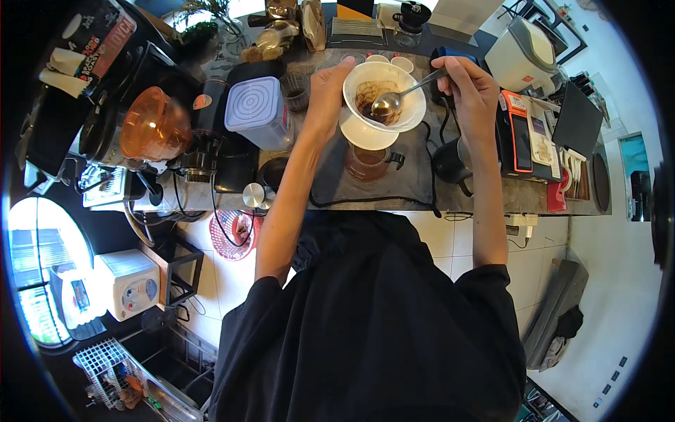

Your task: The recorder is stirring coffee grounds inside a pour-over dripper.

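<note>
A white coffee dripper (367,133) lined with a paper filter (412,117) sits over a glass server (366,163). Wet coffee grounds (369,95) coat the filter's inside, darkest at the bottom. My left hand (328,89) grips the dripper by its left side, thumb up at the rim; the fingers are partly hidden. From the right, my right hand (468,84) pinches the handle of a metal spoon (388,104). The spoon's bowl lies inside the filter, at the grounds. Brownish liquid shows in the server, which rests on a dark grey cloth (337,182).
Left of my arm stand a lidded plastic container (257,105), a ribbed glass (295,90) and a coffee grinder with an orange hopper (155,126). A black pitcher (452,161) and a box (527,137) are on the right. White cups (402,64) stand behind the dripper.
</note>
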The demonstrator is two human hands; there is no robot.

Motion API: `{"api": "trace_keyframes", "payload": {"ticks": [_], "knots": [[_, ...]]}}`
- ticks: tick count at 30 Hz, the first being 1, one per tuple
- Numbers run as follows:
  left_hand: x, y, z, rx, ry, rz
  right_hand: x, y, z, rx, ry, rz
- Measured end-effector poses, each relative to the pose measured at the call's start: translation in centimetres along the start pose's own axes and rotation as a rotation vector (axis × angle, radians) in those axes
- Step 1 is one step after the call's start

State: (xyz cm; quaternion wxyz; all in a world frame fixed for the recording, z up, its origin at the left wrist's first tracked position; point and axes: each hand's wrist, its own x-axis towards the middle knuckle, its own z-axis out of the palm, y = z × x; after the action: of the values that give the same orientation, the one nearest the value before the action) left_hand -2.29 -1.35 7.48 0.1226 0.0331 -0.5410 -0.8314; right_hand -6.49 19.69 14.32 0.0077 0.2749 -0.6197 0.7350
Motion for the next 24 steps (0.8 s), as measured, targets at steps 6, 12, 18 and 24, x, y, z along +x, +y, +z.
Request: {"api": "trace_keyframes", "payload": {"ticks": [6, 12, 18, 24], "knots": [[-0.5, 0.3, 0.1, -0.026, 0.012, 0.032, -0.1, -0.9, 1.8, -0.168, -0.059, -0.068], [-1.0, 0.4, 0.1, -0.028, 0.01, 0.043, 0.0, 0.4, 1.6, -0.275, 0.037, -0.011], [-0.2, 0.1, -0.3, -0.014, -0.012, 0.065, 0.8, 0.7, 1.3, -0.269, 0.037, -0.048], [0.5, -0.4, -0.4, 0.043, -0.058, 0.048, 1.5, 0.1, 1.5, -0.184, 0.048, -0.063]]}}
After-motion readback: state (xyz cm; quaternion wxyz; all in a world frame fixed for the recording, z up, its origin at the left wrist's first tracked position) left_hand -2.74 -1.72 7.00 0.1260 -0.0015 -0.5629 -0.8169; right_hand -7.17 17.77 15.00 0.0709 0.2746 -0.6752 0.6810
